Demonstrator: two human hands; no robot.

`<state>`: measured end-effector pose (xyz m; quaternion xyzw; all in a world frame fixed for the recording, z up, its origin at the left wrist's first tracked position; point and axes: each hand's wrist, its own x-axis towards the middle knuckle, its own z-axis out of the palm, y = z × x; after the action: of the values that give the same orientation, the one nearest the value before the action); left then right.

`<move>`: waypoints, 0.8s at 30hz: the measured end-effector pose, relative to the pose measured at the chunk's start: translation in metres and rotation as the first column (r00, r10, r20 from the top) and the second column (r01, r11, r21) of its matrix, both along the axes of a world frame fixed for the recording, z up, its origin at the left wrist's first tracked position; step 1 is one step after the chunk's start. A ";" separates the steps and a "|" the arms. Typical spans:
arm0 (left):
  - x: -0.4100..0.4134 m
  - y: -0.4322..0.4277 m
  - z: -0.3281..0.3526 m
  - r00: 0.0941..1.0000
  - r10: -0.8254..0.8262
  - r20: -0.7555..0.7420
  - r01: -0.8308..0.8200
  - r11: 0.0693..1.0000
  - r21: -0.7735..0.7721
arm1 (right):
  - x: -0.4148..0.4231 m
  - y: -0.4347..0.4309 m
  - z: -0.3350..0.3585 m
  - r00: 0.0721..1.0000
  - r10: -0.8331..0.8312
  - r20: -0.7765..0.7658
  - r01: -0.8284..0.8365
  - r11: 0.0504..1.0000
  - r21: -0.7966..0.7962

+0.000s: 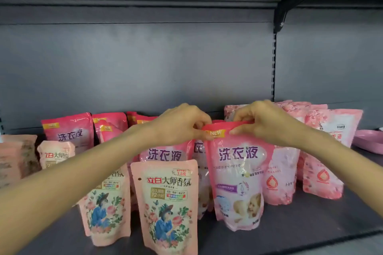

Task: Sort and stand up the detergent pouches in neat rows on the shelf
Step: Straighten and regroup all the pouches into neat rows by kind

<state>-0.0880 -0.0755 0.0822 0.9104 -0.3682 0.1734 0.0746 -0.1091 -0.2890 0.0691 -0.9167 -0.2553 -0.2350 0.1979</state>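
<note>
A bright pink detergent pouch (238, 174) with purple lettering and a baby picture stands upright near the middle of the dark shelf (290, 225). My left hand (182, 126) pinches its top left corner and my right hand (263, 122) pinches its top edge on the right. Two pale pink floral pouches (167, 207) stand in front to the left. More bright pink pouches (68, 130) stand behind at the left, and light pink pouches (323, 172) with a red drop mark stand at the right.
A stack of peach floral pouches (16, 157) sits at the far left edge. A pink flat object (369, 141) lies at the far right. The grey back panel and an upper shelf with a black bracket (290, 2) close the space above.
</note>
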 end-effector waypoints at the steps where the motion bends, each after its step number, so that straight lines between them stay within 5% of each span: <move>1: 0.004 0.000 0.001 0.999 -0.035 -0.012 0.035 0.999 -0.021 | -0.002 0.001 0.001 1.000 -0.028 0.011 0.028 1.000 -0.001; 10: 0.035 0.021 0.014 0.906 -0.375 -0.195 0.299 0.895 -0.332 | -0.019 0.012 0.029 0.955 -0.271 0.117 0.272 0.962 0.004; 16: 0.068 0.050 0.024 0.938 -0.129 -0.321 0.097 0.989 -0.115 | -0.010 0.008 0.047 0.964 -0.234 0.124 0.227 0.971 0.069; 24: 0.072 0.020 0.044 0.782 -0.001 -0.623 0.013 1.000 0.014 | 0.019 0.004 0.058 0.984 -0.119 0.129 0.107 0.989 0.099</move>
<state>-0.0162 -0.0558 0.1264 0.9159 -0.3279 -0.1400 0.1846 -0.0904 -0.2845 0.1268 -0.9017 -0.2047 -0.3187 0.2086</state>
